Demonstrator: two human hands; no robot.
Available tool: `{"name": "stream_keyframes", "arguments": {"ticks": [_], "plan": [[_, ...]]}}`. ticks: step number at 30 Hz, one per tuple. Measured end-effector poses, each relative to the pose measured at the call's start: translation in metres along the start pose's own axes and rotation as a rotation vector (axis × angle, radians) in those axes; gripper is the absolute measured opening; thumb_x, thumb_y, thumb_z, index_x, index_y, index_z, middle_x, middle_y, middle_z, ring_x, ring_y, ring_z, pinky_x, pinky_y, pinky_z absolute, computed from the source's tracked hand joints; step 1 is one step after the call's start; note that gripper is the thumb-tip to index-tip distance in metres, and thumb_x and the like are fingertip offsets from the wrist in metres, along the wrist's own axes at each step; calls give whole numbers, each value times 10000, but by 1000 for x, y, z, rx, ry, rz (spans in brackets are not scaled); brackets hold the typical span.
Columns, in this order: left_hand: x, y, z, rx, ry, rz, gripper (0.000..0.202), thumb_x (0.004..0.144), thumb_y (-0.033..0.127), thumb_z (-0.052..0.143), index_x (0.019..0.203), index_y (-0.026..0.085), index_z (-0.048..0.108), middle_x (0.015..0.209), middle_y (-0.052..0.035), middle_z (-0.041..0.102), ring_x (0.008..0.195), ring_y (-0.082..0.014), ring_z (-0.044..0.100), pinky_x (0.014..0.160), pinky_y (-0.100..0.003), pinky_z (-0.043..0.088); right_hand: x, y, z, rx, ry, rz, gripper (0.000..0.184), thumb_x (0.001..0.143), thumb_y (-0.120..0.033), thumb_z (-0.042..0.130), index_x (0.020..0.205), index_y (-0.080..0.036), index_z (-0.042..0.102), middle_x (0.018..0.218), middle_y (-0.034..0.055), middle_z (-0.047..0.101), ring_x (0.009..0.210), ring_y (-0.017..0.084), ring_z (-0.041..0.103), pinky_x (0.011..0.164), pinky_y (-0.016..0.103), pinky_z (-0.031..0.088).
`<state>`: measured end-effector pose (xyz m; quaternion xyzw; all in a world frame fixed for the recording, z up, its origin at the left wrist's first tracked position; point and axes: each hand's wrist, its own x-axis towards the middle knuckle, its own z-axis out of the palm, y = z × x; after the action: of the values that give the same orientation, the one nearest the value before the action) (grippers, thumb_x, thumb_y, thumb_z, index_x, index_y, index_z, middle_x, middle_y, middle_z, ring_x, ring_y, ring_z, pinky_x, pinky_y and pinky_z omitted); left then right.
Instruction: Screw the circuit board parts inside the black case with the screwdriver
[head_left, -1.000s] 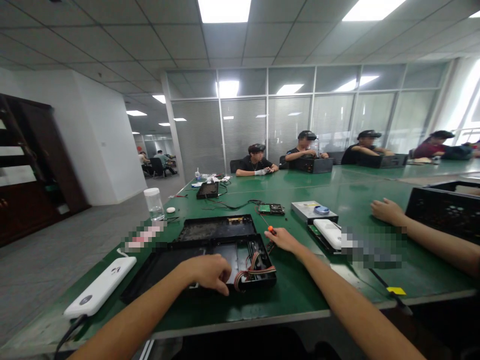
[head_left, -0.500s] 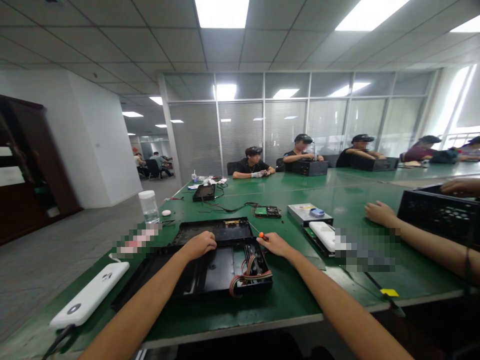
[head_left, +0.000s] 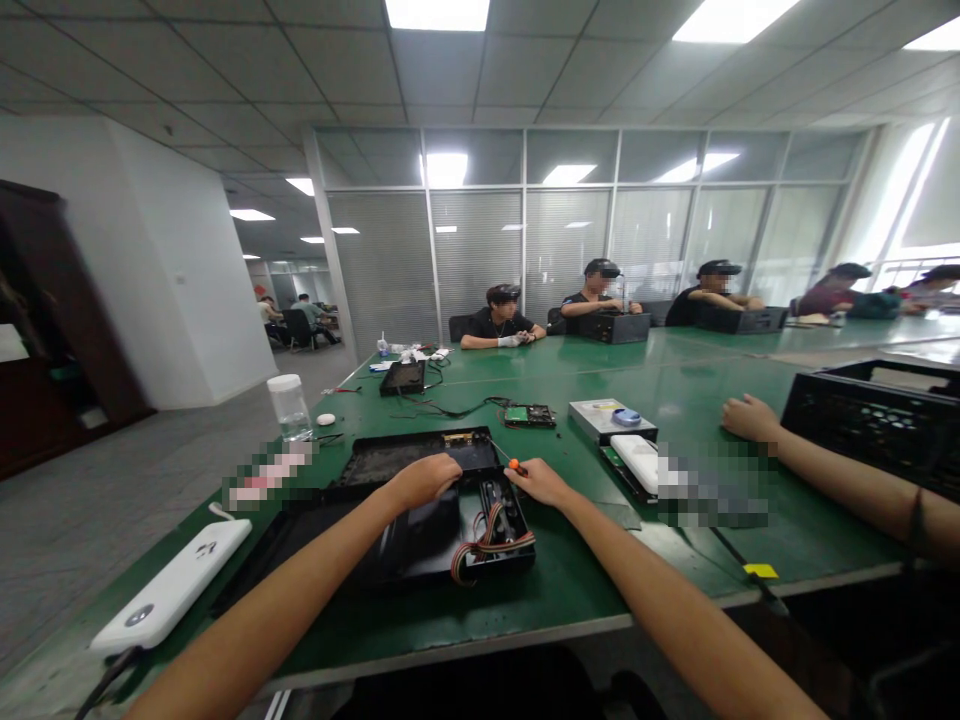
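Note:
My right hand (head_left: pixel 540 482) is closed round the orange-and-black handle of a screwdriver (head_left: pixel 516 467). Its thin shaft points up and left, over the far right corner of an open black case (head_left: pixel 405 545). Above the middle of that case is my left hand (head_left: pixel 429 482), its fingers curled together; whatever they may hold is hidden. Inside the case's right end lies a bundle of striped ribbon wires (head_left: pixel 491 545) beside dark metal parts. Directly behind sits a second black panel (head_left: pixel 390 456) with a brass-coloured strip at its edge.
To the left are a white power bank (head_left: pixel 172 585) with a cable and a clear jar (head_left: pixel 289 408). On the right lie a metal drive (head_left: pixel 600 420), a white device (head_left: pixel 634 462) and a co-worker's arm (head_left: pixel 817 465) beside a black chassis (head_left: pixel 870 420). A circuit board (head_left: pixel 529 414) lies farther back.
My left hand has moved right across the case, closer to my right hand, which still grips the screwdriver. A co-worker's hand has left the top of the black chassis. The view has shifted slightly.

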<state>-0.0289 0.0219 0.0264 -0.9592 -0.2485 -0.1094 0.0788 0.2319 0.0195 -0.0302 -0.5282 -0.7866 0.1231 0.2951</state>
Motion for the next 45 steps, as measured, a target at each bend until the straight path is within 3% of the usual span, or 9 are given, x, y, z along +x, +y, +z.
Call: {"name": "stream_keyframes", "arguments": {"ticks": [3, 7, 12, 26, 30, 33, 38, 41, 45], "plan": [[23, 4, 4, -146, 11, -2, 201, 807, 161, 461, 988, 145, 547, 862, -42, 601, 790, -129, 545, 751, -219, 407, 1, -2, 1, -5, -11, -15, 482, 775, -508, 379, 517, -124, 517, 476, -26, 393, 472, 80, 330, 469, 210, 237], [38, 11, 23, -288, 81, -28, 179, 808, 176, 469, 896, 142, 621, 884, -43, 639, 820, -123, 575, 780, -210, 415, 2, 0, 0, -3, 0, -2, 506, 762, -542, 380, 520, -121, 523, 470, -24, 392, 479, 84, 336, 467, 207, 235], [32, 15, 41, -375, 156, -92, 185, 815, 199, 471, 858, 148, 643, 914, -40, 647, 860, -127, 581, 817, -223, 416, 2, 4, -2, -1, 31, 20, 517, 759, -557, 363, 522, -125, 520, 466, -19, 386, 489, 96, 349, 473, 212, 238], [31, 13, 53, -398, 237, -134, 196, 819, 221, 466, 851, 152, 647, 863, -33, 653, 805, -126, 585, 775, -216, 421, 0, 2, -9, 37, 47, -11, 472, 758, -528, 392, 569, -126, 550, 493, -10, 450, 505, 100, 391, 498, 218, 280], [31, 13, 53, -372, 249, -129, 183, 802, 210, 481, 843, 153, 650, 850, -32, 654, 782, -128, 587, 761, -217, 424, 0, 6, -13, 192, 76, -33, 314, 721, -448, 491, 783, -148, 558, 650, -9, 529, 581, 106, 437, 555, 219, 338], [30, 11, 53, -360, 236, -90, 174, 789, 187, 489, 844, 155, 651, 858, -31, 653, 794, -129, 585, 770, -220, 421, 1, 14, -16, 385, 51, 44, 332, 679, -325, 546, 965, -173, 475, 721, -19, 532, 563, 89, 437, 526, 204, 351], [30, 8, 54, -366, 235, -3, 181, 808, 186, 472, 839, 146, 646, 877, -39, 642, 830, -125, 570, 803, -221, 406, 1, 14, -32, 680, 70, 48, 358, 676, -268, 525, 1006, -174, 419, 851, 21, 549, 518, 62, 438, 466, 186, 356], [31, 8, 54, -369, 219, -17, 152, 795, 194, 499, 834, 144, 637, 859, -40, 632, 807, -124, 564, 779, -220, 411, -2, 5, -45, 708, 105, 13, 329, 734, -367, 466, 981, -148, 469, 728, 11, 565, 416, 53, 381, 398, 187, 308], [30, 10, 53, -362, 190, -109, 146, 769, 202, 539, 878, 149, 621, 810, -30, 619, 731, -117, 554, 701, -206, 420, -6, -5, -54, 626, 310, 4, 258, 729, -406, 477, 739, -151, 515, 447, -68, 396, 377, 62, 331, 375, 181, 247]]}}
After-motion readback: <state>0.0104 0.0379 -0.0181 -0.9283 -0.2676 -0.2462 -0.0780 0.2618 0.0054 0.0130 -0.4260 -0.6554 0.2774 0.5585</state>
